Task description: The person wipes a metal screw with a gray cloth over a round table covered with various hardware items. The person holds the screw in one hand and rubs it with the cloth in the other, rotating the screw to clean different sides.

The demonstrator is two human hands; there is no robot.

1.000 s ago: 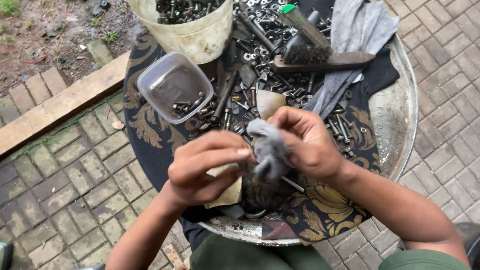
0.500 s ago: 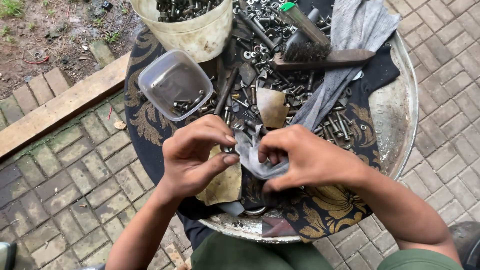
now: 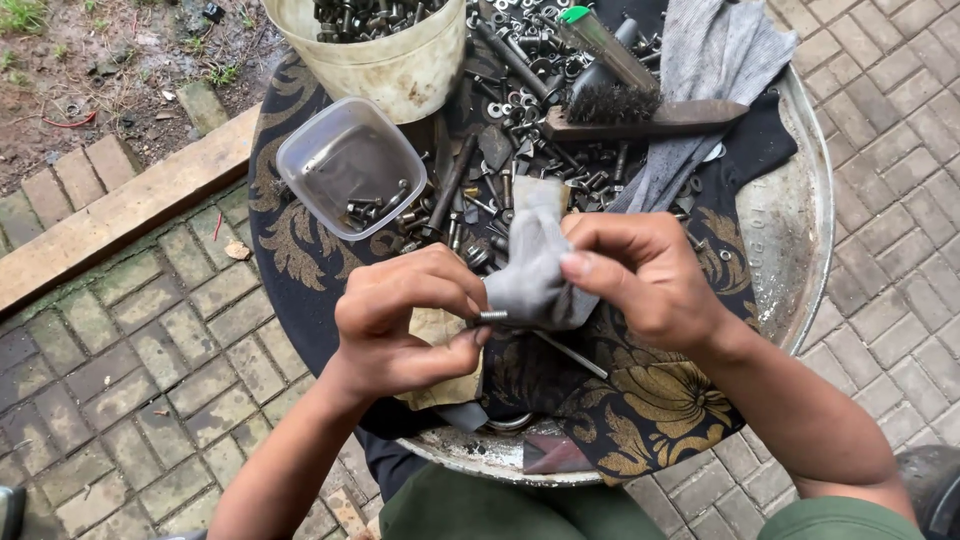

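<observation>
My left hand (image 3: 405, 322) pinches the end of a small threaded bolt (image 3: 491, 317) between thumb and fingers. My right hand (image 3: 640, 272) grips a grey rag (image 3: 533, 262) wrapped over the bolt's other end. Both hands hover above a round metal tray (image 3: 795, 210) draped with a black cloth with gold patterns (image 3: 660, 395). A thin metal rod (image 3: 570, 355) lies on the cloth just under the rag.
A clear plastic tub (image 3: 350, 168) holding a few bolts sits at the tray's left. A cream bucket (image 3: 385, 50) full of hardware stands at the back. A wire brush (image 3: 640, 112), a larger grey cloth (image 3: 700, 70) and several loose nuts and bolts (image 3: 520, 110) cover the tray. Brick paving surrounds it.
The rag was bunched between both hands; now my right hand has drawn it along the bolt, exposing the threaded end at my left fingertips. The hands have shifted slightly lower and apart.
</observation>
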